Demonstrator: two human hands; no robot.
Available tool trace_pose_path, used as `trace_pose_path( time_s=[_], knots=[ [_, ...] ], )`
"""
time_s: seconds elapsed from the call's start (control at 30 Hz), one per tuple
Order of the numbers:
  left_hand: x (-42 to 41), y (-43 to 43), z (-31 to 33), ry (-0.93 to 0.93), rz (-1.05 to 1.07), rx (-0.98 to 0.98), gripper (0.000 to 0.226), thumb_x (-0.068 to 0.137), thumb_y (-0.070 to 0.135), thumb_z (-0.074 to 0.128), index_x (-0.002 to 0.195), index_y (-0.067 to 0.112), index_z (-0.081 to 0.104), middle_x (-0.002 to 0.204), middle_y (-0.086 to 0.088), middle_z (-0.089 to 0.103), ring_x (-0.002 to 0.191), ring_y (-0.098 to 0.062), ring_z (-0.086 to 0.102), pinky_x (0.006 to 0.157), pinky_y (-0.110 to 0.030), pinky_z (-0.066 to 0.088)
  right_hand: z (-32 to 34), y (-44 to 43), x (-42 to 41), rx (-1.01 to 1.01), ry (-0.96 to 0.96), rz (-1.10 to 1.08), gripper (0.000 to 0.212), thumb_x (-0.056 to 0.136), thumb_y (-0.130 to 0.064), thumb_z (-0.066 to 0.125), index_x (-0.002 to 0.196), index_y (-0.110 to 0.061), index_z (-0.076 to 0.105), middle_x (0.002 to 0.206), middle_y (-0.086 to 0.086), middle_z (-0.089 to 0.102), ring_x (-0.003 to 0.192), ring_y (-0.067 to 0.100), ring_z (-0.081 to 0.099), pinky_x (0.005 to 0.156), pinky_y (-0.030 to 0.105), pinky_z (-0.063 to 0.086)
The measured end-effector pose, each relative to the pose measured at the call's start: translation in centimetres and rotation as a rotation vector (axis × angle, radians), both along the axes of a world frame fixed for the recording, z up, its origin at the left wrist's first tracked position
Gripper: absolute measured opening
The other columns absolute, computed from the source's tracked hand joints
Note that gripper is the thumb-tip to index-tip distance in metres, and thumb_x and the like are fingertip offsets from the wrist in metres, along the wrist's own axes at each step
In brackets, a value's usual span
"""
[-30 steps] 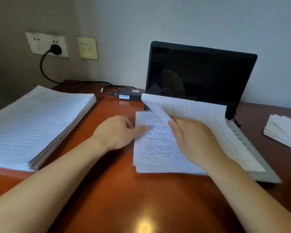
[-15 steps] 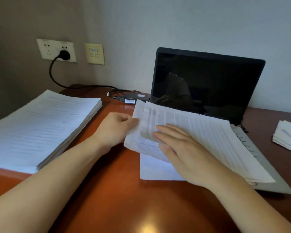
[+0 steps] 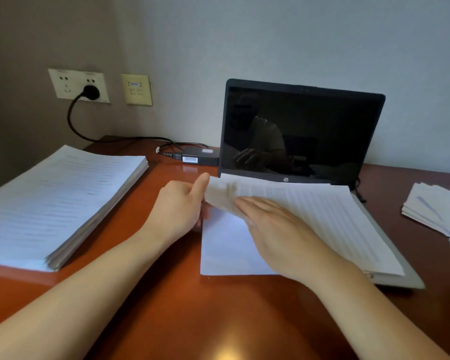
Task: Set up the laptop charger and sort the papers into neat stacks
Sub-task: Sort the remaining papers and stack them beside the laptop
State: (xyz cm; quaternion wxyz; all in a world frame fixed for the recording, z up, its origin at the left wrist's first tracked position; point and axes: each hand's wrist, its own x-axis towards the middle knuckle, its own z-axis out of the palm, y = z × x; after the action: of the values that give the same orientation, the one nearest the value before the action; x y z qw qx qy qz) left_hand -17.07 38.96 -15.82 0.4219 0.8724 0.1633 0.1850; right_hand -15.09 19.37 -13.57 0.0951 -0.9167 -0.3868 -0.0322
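Between the thumb and curled fingers of the left hand (image 3: 178, 206), the left edge of a lifted bundle of sheets (image 3: 322, 216) is being pinched, its right part lying over the laptop (image 3: 302, 131) keyboard. Just right of that thumb, the right hand (image 3: 278, 235) is resting on the bundle, fingers straight and together. Under those fingertips a single sheet (image 3: 226, 248) is lying flat on the desk (image 3: 166, 307). Left of the left knuckles, bare wood is separating the hands from a thick stack (image 3: 57, 201). Beyond the thumb, the charger brick (image 3: 199, 155) is sitting beside the laptop, its plug (image 3: 91, 92) in the wall socket (image 3: 63, 85).
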Motion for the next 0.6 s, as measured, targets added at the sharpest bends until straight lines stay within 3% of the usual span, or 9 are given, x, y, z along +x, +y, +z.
trace_pose_path(
  time_s=[0.07,0.13,0.23,0.33,0.43,0.5,0.6],
  knots=[
    [0.0,0.1,-0.1,0.043,0.018,0.246,0.058,0.103,0.060,0.039,0.075,0.019,0.069,0.064,0.002,0.066,0.060,-0.013,0.065,0.063,-0.030,0.055,0.4,-0.6,0.5,-0.038,-0.023,-0.015,0.056,0.106,-0.014,0.032,0.158,-0.026,0.016,0.163,-0.010,0.022,0.147,0.008,0.021,0.116,0.019,0.013],
    [-0.1,0.2,-0.1,0.121,0.029,0.319,0.059,0.102,0.065,0.032,0.078,0.022,0.066,0.070,0.003,0.066,0.066,-0.015,0.064,0.065,-0.032,0.056,0.1,-1.0,0.9,-0.043,-0.024,-0.035,0.058,0.105,-0.014,0.032,0.158,-0.028,0.014,0.164,-0.011,0.020,0.148,0.008,0.021,0.118,0.022,0.014],
    [-0.2,0.3,-0.2,0.246,0.008,0.328,0.066,0.103,0.063,0.027,0.077,0.018,0.067,0.073,0.002,0.067,0.066,-0.015,0.063,0.061,-0.028,0.048,-0.6,-1.6,1.1,0.040,0.009,-0.081,0.055,0.107,-0.020,0.032,0.159,-0.030,0.014,0.163,-0.015,0.019,0.148,0.006,0.022,0.117,0.019,0.014],
    [-0.1,0.6,-0.3,0.336,-0.041,0.293,0.066,0.089,0.072,0.054,0.073,0.011,0.071,0.065,-0.010,0.064,0.057,-0.017,0.058,0.056,-0.028,0.044,-0.5,-2.1,0.9,0.113,0.033,-0.048,0.045,0.107,-0.024,0.035,0.152,-0.027,0.035,0.156,-0.016,0.035,0.139,0.002,0.031,0.110,0.012,0.021],
    [0.0,0.8,-0.2,0.323,-0.091,0.175,0.047,0.084,0.057,0.074,0.078,0.010,0.077,0.073,-0.009,0.071,0.059,-0.014,0.060,0.051,-0.020,0.044,-0.4,-2.4,0.8,0.088,0.097,0.014,0.047,0.107,-0.027,0.034,0.154,-0.031,0.031,0.160,-0.023,0.022,0.144,-0.007,0.017,0.109,0.005,0.007],
    [0.0,1.3,-0.1,0.278,-0.083,0.138,0.035,0.091,0.043,0.072,0.075,0.012,0.077,0.072,-0.004,0.070,0.062,-0.013,0.062,0.055,-0.021,0.048,-0.7,-2.4,0.9,0.065,0.125,0.046,0.048,0.108,-0.028,0.034,0.155,-0.032,0.028,0.161,-0.025,0.017,0.142,-0.013,0.010,0.108,0.004,0.001],
    [-0.1,1.9,0.1,0.242,-0.115,0.138,0.051,0.100,0.043,0.059,0.070,0.002,0.069,0.059,-0.005,0.054,0.051,-0.013,0.048,0.049,-0.020,0.038,-0.6,-2.3,0.9,0.081,0.135,0.047,0.049,0.108,-0.026,0.034,0.155,-0.031,0.028,0.160,-0.025,0.018,0.137,-0.018,0.009,0.107,0.001,0.000]
  ],
)
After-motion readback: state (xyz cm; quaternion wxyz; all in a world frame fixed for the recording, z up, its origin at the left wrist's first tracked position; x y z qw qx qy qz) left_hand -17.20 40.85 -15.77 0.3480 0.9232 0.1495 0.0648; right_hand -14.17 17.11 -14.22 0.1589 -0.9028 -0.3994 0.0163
